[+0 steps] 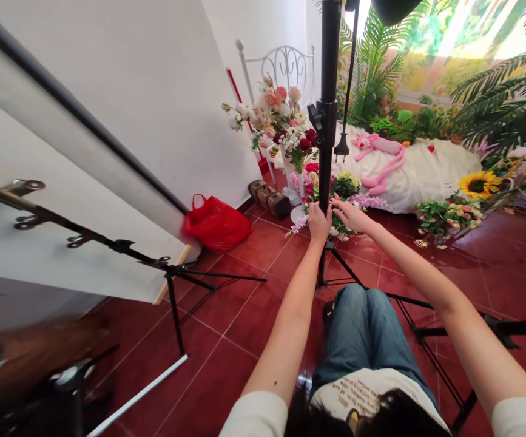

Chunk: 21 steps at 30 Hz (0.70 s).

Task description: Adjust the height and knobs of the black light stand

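As the left hand wraps closed around a black light-stand pole, the right hand curls its fingers onto it from the right, with artificial flowers just beyond.

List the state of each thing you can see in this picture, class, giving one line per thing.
Black tripod stand: upright, legs spread.
Left hand: wrapped around the stand's pole.
Right hand: fingers stretched to the pole, grip unclear.
Red plastic bag: slumped on the floor tiles.
Pink plush panther: lying on white fabric.
White backdrop: tilted beside the wall.
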Available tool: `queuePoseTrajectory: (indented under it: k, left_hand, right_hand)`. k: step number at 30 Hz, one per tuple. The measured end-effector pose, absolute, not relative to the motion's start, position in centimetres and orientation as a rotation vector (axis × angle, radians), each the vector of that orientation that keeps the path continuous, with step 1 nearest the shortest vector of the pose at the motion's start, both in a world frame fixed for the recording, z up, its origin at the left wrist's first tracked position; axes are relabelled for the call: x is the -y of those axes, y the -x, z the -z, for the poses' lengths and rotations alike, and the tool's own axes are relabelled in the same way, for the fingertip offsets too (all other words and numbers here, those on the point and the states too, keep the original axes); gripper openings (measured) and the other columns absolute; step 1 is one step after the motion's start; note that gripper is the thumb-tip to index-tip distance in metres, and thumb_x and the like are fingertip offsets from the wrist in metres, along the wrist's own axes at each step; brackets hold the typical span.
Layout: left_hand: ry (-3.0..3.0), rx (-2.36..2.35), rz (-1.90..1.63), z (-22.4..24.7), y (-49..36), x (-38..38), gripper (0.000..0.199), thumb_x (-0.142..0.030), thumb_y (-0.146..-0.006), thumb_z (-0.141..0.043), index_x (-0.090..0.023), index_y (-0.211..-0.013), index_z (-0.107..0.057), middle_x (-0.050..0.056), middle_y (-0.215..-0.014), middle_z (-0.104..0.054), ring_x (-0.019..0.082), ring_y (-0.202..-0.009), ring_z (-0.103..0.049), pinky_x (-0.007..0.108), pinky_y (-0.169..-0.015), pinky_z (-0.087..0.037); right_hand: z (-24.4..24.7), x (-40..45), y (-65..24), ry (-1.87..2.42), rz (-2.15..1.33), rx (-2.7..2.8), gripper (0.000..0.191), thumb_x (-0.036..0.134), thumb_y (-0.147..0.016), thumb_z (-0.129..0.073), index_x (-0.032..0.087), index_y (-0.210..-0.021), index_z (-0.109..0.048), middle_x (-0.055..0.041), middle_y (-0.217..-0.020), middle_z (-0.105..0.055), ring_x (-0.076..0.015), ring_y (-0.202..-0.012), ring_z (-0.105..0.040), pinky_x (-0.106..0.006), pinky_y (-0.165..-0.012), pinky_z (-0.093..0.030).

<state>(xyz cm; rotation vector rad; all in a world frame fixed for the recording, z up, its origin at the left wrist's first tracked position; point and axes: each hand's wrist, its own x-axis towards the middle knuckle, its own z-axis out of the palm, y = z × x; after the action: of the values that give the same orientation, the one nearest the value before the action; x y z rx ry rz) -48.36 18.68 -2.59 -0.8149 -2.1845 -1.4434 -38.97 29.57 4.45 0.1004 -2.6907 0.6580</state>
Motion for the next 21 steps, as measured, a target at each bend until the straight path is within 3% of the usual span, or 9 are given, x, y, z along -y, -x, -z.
queuePoseTrajectory:
  k: [3, 7, 11, 16, 21]
  left_hand:
    - [0.807, 2.165, 1.452, 2.6, 48.3, -18.7, 0.049, -0.057, -0.097, -0.034, -0.013, -0.106, -0.054, 0.017, -0.104, -0.061, 0.026, -0.105, -0.063, 0.040, -0.094, -0.051]
    - [0.814, 2.143, 1.459, 2.7, 48.4, -18.8, 0.053, -0.060, -0.096, -0.032, -0.013, -0.106, -0.054, 0.018, -0.104, -0.061, 0.026, -0.105, -0.063, 0.040, -0.094, -0.051]
    - [0.800, 2.120, 1.468, 3.0, 48.5, -19.0, 0.057, -0.064, -0.095, -0.031, -0.013, -0.105, -0.054, 0.018, -0.103, -0.061, 0.026, -0.104, -0.063, 0.041, -0.094, -0.051]
    - [0.791, 2.081, 1.463, 3.2, 48.7, -19.1, 0.056, -0.065, -0.095, -0.030, -0.014, -0.103, -0.054, 0.016, -0.100, -0.061, 0.025, -0.101, -0.063, 0.039, -0.092, -0.050]
    - [0.799, 2.061, 1.440, 3.3, 48.8, -19.1, 0.053, -0.062, -0.096, -0.031, -0.015, -0.101, -0.054, 0.015, -0.097, -0.060, 0.024, -0.098, -0.062, 0.038, -0.089, -0.051]
  right_hand:
    - [-2.1, -29.1, 39.1, -0.070, -0.616, 2.613, 0.042, 0.028, -0.101, -0.033, 0.013, -0.132, -0.057, -0.0177, -0.147, -0.052, -0.0238, -0.141, -0.046, -0.048, -0.116, -0.039]
    - [-1.5, -28.6, 40.9, -0.023, -0.686, 2.522, 0.044, 0.033, -0.102, -0.029, 0.014, -0.127, -0.059, -0.0168, -0.140, -0.059, -0.0230, -0.134, -0.052, -0.045, -0.116, -0.038]
    - [-1.1, -28.2, 42.7, 0.154, -0.983, 2.324, 0.040, 0.045, -0.100, -0.031, 0.019, -0.107, -0.061, -0.0129, -0.109, -0.070, -0.0227, -0.102, -0.065, -0.039, -0.098, -0.049]
    - [0.1, -27.4, 44.2, 0.336, -1.526, 1.824, 0.032, 0.055, -0.088, -0.053, 0.022, -0.092, -0.052, -0.0020, -0.087, -0.063, -0.0153, -0.085, -0.062, -0.027, -0.079, -0.051]
    - [0.3, -26.3, 45.5, 0.483, -1.850, 1.447, 0.040, 0.049, -0.072, -0.072, 0.023, -0.091, -0.048, 0.0052, -0.074, -0.055, -0.0103, -0.068, -0.055, -0.022, -0.064, -0.046]
